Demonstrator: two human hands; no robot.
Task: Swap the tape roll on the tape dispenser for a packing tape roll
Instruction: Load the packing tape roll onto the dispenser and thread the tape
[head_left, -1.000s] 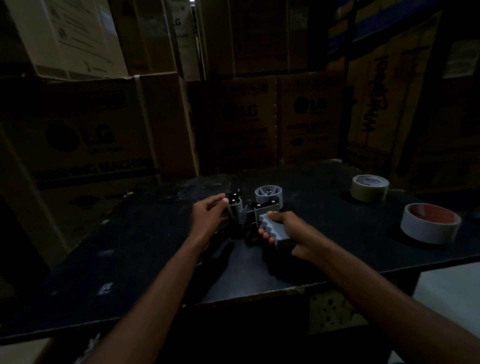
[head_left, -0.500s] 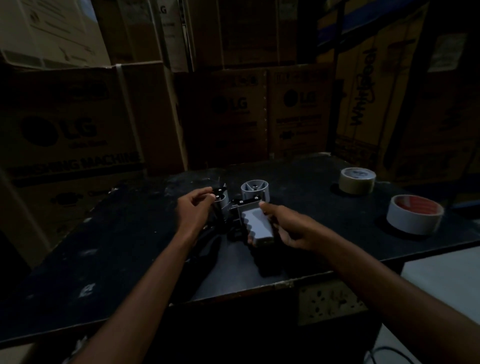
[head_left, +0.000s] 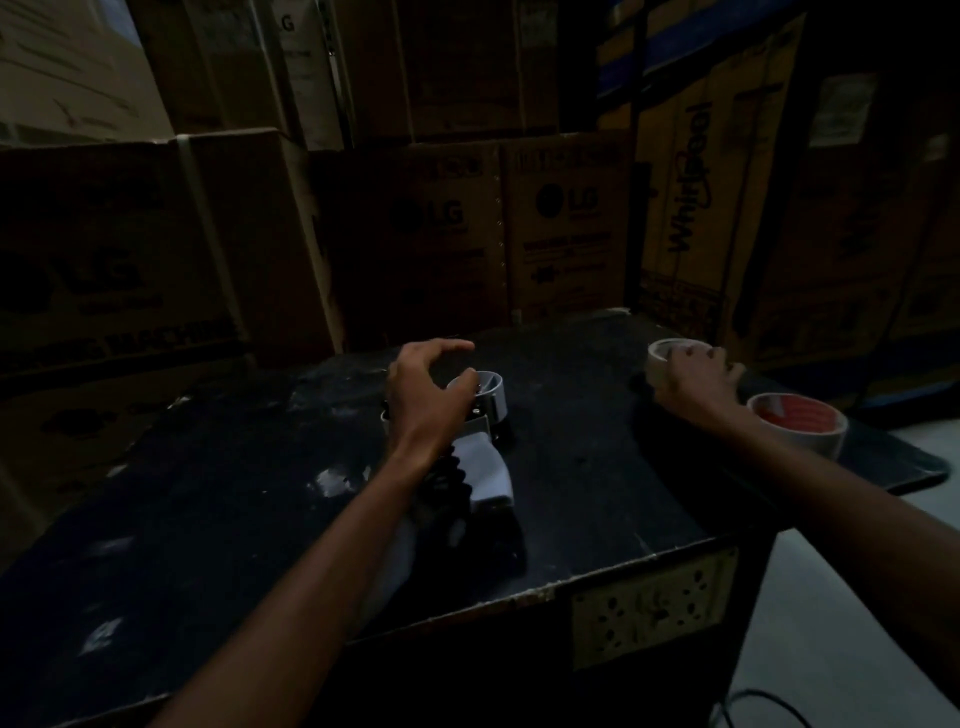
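A grey tape dispenser (head_left: 485, 467) lies on the dark table (head_left: 597, 499), its handle toward me and its bare round spool hub at the far end. My left hand (head_left: 423, 387) hovers over the hub end with fingers spread, touching or just above it. Out at the far right, my right hand (head_left: 693, 376) rests on a beige packing tape roll (head_left: 660, 353), its fingers curled over the roll's top. A second roll with a red core (head_left: 797, 421) lies flat just to the right of that hand.
Stacked cardboard appliance boxes (head_left: 561, 223) wall in the table at the back and left. The table's front edge (head_left: 571, 584) runs close to me, with pale floor (head_left: 841, 649) below at the right.
My right hand let go of the dispenser handle and moved right to the beige roll. My left hand opened and shifted over the hub. The dispenser now lies on the table.
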